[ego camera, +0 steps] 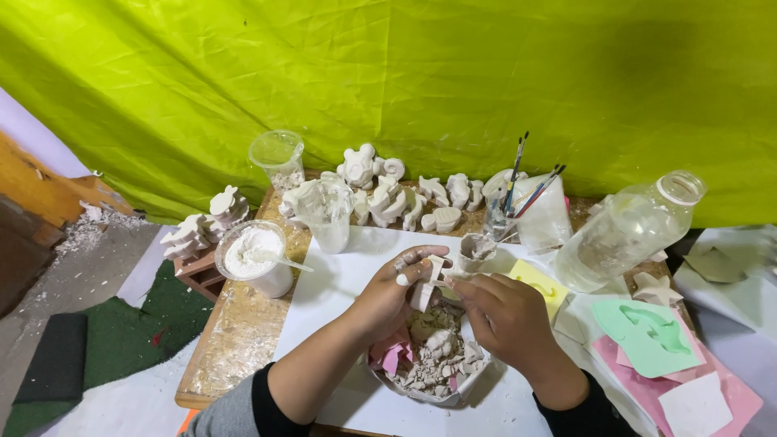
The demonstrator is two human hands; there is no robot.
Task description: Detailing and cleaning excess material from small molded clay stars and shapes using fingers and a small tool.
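Head view: the left hand (396, 291) grips a small white plaster piece (424, 287), and the right hand (502, 311) pinches its edge, above a bowl (405, 387) of plaster scraps on the desk (243, 340).

one head cam, looks down and fwd, close over the table (243, 340), single view

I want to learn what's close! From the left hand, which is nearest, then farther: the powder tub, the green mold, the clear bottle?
From the left hand:
1. Powder tub, to its left.
2. Clear bottle, lying tilted on the right.
3. Green mold, at the table's right edge.
Bottle and mold are nearly level; that order is a close call.
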